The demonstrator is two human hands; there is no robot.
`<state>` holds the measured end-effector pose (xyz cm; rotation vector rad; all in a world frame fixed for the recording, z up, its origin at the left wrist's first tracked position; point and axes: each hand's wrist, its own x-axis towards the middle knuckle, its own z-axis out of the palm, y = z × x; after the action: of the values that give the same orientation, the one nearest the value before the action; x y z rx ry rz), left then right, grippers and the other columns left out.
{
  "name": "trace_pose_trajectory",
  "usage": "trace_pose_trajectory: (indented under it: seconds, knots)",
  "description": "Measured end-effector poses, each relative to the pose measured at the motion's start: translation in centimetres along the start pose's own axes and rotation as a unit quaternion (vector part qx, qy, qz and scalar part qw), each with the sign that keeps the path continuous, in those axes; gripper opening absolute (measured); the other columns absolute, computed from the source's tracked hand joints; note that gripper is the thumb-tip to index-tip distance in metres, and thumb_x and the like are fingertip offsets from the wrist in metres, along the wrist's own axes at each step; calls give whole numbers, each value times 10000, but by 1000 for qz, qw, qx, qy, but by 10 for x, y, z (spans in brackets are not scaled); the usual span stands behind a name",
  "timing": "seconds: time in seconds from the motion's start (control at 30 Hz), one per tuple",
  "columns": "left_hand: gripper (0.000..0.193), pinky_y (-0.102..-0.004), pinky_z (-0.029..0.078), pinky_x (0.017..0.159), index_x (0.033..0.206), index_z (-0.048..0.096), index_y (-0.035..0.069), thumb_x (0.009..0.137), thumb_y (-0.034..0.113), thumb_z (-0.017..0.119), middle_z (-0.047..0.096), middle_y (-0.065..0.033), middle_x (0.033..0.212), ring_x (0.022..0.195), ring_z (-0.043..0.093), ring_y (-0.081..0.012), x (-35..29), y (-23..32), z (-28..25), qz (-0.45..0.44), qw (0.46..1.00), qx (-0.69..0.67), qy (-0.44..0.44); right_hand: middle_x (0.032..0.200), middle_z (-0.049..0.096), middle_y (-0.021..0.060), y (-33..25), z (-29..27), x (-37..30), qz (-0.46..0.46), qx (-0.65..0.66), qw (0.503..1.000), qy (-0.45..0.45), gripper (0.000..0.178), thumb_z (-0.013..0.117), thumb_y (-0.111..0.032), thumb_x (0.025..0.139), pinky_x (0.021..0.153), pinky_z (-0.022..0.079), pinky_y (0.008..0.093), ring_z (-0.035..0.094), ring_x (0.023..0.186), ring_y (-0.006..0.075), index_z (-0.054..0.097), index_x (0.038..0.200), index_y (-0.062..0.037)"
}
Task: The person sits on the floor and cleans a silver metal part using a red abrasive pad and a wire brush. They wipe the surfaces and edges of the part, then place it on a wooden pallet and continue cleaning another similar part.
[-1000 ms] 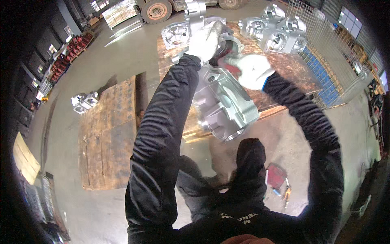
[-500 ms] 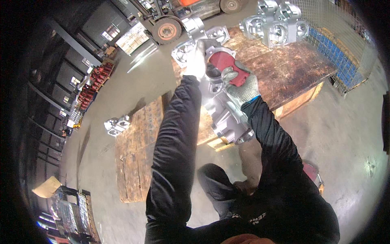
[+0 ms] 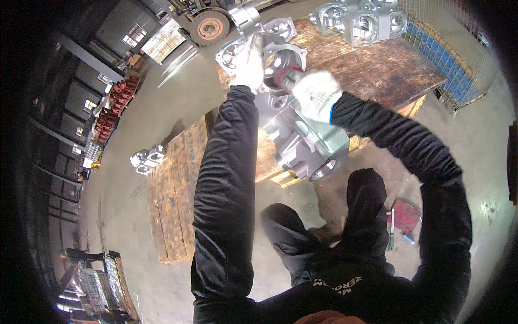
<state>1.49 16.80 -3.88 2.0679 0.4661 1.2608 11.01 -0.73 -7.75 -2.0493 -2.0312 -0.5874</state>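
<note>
A large silver metal casting (image 3: 302, 143) with a round flanged bore at its far end lies tilted at the near edge of the wooden crate top. My left hand (image 3: 251, 65), in a pale glove, grips the casting beside the bore's left rim. At the bore's near right side, my gloved right hand (image 3: 317, 96) is closed on a red abrasive sheet (image 3: 281, 79), pressed into the opening. The sheet and fingertips are blurred, and part of the sheet is hidden by the hand. Another silver casting (image 3: 247, 20) stands just beyond my left hand.
More castings (image 3: 359, 27) sit at the far side of the crate top (image 3: 377, 78). Wire mesh cages (image 3: 448, 67) stand to the right. A lower wooden pallet (image 3: 172, 200) is at left, a forklift wheel (image 3: 209, 26) behind. Tools and a red item (image 3: 406, 217) lie on the floor near my legs.
My right hand has turned, its elbow swinging outward, and the red sheet has gone from lying across the bore's mouth to down inside it. My left hand keeps its grip.
</note>
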Motion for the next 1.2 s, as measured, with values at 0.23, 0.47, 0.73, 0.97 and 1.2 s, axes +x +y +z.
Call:
trace_pose_trajectory:
  seconds: [0.23, 0.47, 0.73, 0.97, 1.2]
  knots:
    - [479, -413, 426, 1050, 1333, 551, -15, 1091, 385, 446, 590, -208, 1308, 1173, 576, -369, 13, -17, -12, 81, 983, 158, -52, 1352, 669, 142, 0, 1, -4, 51, 117, 991, -31, 549, 630, -272, 897, 852, 585, 418, 709, 1025, 318, 590, 1429, -142]
    - [575, -399, 390, 1140, 1471, 541, 27, 1107, 454, 412, 578, -201, 1464, 1343, 540, -323, 4, 17, 8, -77, 993, -10, -88, 1000, 629, 150, 26, 31, -15, 217, 975, -22, 39, 246, 631, -117, 931, 643, 577, 262, 637, 806, 206, 598, 1111, 47]
    - [552, -335, 501, 908, 1247, 681, 20, 1087, 507, 475, 689, -61, 1159, 1014, 613, -154, 18, -10, 12, -115, 976, -183, -1, 910, 728, 115, -2, -28, 34, 276, 887, 352, 112, 180, 628, -113, 916, 690, 557, 276, 678, 812, 168, 690, 1032, 10]
    - [553, -321, 492, 789, 1094, 696, 5, 1083, 518, 491, 657, -34, 1020, 893, 567, -127, 26, -43, -21, -37, 999, 1, 22, 936, 741, 137, 6, -22, 19, -62, 93, 993, 36, 392, 663, -292, 895, 650, 581, 431, 733, 784, 307, 707, 1228, -89]
    - [605, -383, 463, 1038, 1296, 643, -62, 1114, 464, 407, 700, -193, 1240, 1166, 636, -279, 18, -33, -5, 92, 986, 138, 22, 1371, 670, 134, 54, -12, -19, -23, 220, 975, -35, 579, 655, -125, 845, 942, 565, 398, 709, 1105, 329, 637, 1418, -198]
